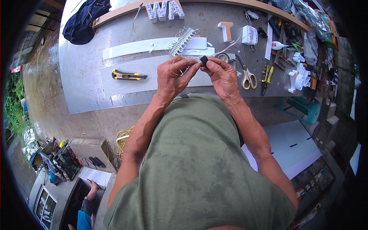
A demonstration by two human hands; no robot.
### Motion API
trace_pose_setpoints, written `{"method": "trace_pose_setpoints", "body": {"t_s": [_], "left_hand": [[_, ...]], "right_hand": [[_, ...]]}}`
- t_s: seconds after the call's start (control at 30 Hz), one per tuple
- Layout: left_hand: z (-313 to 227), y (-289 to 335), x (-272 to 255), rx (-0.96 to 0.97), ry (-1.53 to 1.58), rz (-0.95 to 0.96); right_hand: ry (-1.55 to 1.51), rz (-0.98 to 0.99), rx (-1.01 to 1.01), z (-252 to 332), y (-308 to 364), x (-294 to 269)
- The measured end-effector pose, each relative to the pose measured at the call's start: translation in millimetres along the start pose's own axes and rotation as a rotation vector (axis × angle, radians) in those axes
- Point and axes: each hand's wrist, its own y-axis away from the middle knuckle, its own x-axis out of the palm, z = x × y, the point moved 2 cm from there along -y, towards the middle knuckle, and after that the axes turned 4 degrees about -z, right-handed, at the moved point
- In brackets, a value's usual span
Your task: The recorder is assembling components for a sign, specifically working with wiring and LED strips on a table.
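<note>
A grey sheet-metal workbench [88, 76] is seen under both hands. Above its near edge, the left hand [173, 78] and right hand [222, 76] are pinched together on a small black block [204, 60], gripped at the fingertips. A yellow-and-black utility knife [128, 75] lies left of the block; cream-handled scissors [248, 76] lie right of it.

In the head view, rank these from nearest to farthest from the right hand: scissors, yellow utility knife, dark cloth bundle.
From the right hand:
1. Scissors, just to its right on the table.
2. Yellow utility knife, to the left, beyond the left hand.
3. Dark cloth bundle, at the table's far left corner.
</note>
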Motion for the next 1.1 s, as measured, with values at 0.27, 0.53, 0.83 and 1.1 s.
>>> {"method": "trace_pose_setpoints", "body": {"t_s": [0.27,0.53,0.83,1.1], "left_hand": [[3,-3,4,-0.033,-0.13,0.039],[11,4,0,-0.396,0.213,0.158],[14,8,2,-0.44,0.232,0.103],[12,6,4,-0.227,0.131,0.153]], "right_hand": [[0.053,0.035,-0.029,-6,-6,-3],[0.006,-0.022,0.032,-5,-9,-7],[-0.033,-0.028,0.043,-5,-10,-9],[-0.105,-0.018,0.057,-3,-14,-13]]}}
